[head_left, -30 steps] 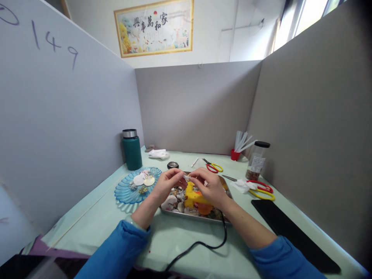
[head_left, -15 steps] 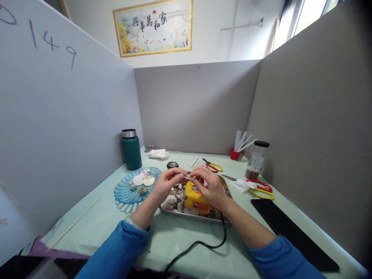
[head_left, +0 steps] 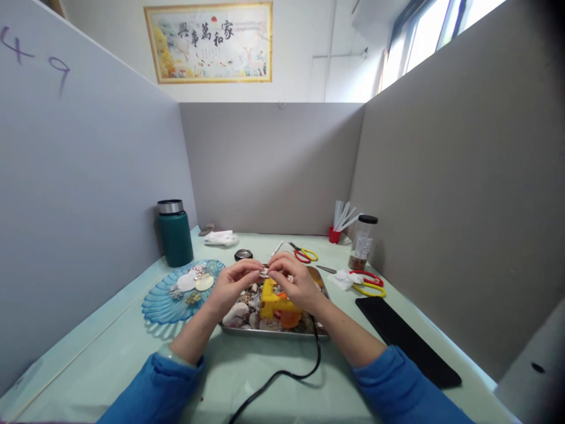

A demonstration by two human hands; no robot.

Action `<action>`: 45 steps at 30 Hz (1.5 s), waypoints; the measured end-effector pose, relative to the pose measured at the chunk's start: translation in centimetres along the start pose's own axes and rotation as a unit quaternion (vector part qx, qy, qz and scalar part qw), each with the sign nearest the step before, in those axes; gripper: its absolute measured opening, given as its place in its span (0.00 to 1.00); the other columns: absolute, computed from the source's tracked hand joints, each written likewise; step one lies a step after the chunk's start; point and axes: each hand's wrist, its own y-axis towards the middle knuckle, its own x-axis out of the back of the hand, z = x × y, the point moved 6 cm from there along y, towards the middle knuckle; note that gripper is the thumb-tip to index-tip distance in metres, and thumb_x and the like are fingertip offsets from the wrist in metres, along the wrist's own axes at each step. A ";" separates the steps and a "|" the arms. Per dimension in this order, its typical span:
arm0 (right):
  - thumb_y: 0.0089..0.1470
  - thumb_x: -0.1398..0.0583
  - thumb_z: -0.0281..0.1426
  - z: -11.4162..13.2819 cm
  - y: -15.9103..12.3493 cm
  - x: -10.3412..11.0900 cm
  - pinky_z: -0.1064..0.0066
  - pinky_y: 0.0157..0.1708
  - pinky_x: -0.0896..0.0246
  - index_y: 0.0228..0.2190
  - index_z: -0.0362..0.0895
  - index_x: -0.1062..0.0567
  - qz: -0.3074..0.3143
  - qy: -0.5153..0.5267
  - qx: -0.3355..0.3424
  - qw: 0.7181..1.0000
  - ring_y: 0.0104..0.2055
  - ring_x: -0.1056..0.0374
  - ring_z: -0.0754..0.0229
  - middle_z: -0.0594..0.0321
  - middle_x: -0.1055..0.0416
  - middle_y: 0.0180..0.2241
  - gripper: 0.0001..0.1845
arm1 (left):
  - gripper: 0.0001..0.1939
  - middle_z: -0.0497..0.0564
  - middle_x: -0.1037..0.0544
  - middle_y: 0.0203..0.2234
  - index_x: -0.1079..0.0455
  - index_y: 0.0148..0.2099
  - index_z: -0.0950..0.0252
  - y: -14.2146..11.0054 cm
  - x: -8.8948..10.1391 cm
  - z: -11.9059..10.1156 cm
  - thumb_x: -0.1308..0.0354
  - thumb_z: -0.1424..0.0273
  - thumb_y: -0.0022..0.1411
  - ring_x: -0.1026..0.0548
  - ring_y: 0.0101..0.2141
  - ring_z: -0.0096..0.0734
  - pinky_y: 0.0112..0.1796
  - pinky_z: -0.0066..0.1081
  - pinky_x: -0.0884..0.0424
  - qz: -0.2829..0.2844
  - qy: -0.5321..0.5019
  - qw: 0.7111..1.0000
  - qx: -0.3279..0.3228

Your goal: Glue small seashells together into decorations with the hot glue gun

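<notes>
My left hand [head_left: 238, 284] and my right hand [head_left: 296, 282] meet over the far part of a metal tray [head_left: 273, 334]. Between their pinched fingertips is a small whitish piece [head_left: 263, 272], perhaps a shell; it is too small and covered to make out. Shells and stones [head_left: 238, 314] fill the tray. A yellow hot glue gun [head_left: 270, 303] with an orange part lies on top of them, below my right hand. Its black cord [head_left: 282, 373] runs off toward the near edge. Left of my left hand, a blue scalloped plate [head_left: 158, 297] bears several shells.
A green bottle [head_left: 175, 235] stands at the back left near white tissue [head_left: 221, 238]. A round black-rimmed tin [head_left: 243, 255] and scissors [head_left: 304, 255] lie behind the tray. To the right are a red cup of glue sticks [head_left: 335, 235], a jar [head_left: 362, 244], larger scissors [head_left: 368, 282] and a black slab [head_left: 406, 338].
The head view has turned slightly right, so everything appears shifted left. My hands stay together over the tray, pinching the small whitish piece.
</notes>
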 end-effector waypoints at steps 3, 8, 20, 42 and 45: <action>0.56 0.45 0.28 -0.2 0.0 -0.1 0.70 0.35 0.38 0.28 0.44 0.31 -0.006 -0.004 -0.010 1.000 0.37 0.35 0.61 0.59 0.33 0.36 0.05 | 0.07 0.54 0.26 0.38 0.24 0.34 0.64 0.1 0.1 -0.2 0.38 0.68 0.52 0.29 0.42 0.36 0.42 0.33 0.29 0.006 0.057 0.998 -0.023; 0.55 0.44 0.28 -0.1 -0.1 0.0 0.70 0.35 0.38 0.27 0.44 0.31 -0.011 -0.020 -0.007 1.000 0.37 0.35 0.61 0.59 0.33 0.36 0.05 | 0.06 0.55 0.26 0.37 0.24 0.33 0.64 0.2 0.1 -0.4 0.38 0.69 0.52 0.28 0.41 0.35 0.42 0.31 0.31 0.007 0.107 0.993 -0.047; 0.55 0.45 0.29 -0.2 -0.3 -0.3 0.71 0.31 0.38 0.32 0.45 0.30 -0.011 -0.049 0.012 0.999 0.35 0.35 0.61 0.58 0.34 0.36 0.04 | 0.05 0.54 0.25 0.36 0.25 0.32 0.64 0.2 0.0 -0.7 0.39 0.68 0.53 0.28 0.40 0.35 0.39 0.31 0.31 0.000 0.117 0.992 -0.049; 0.56 0.44 0.27 0.1 -0.4 -0.4 0.69 0.33 0.38 0.36 0.45 0.31 -0.024 -0.056 0.062 0.996 0.36 0.35 0.60 0.57 0.34 0.37 0.04 | 0.06 0.53 0.26 0.37 0.27 0.33 0.67 0.2 -0.4 -0.4 0.37 0.71 0.51 0.28 0.38 0.32 0.39 0.30 0.31 0.038 -0.012 0.999 -0.019; 0.56 0.45 0.27 0.0 -0.5 -0.5 0.70 0.33 0.38 0.36 0.45 0.31 -0.018 -0.065 0.064 0.996 0.37 0.35 0.60 0.57 0.34 0.38 0.05 | 0.05 0.54 0.27 0.38 0.27 0.34 0.67 0.2 -0.4 -0.3 0.38 0.72 0.52 0.29 0.39 0.32 0.40 0.31 0.31 0.056 -0.009 0.998 -0.026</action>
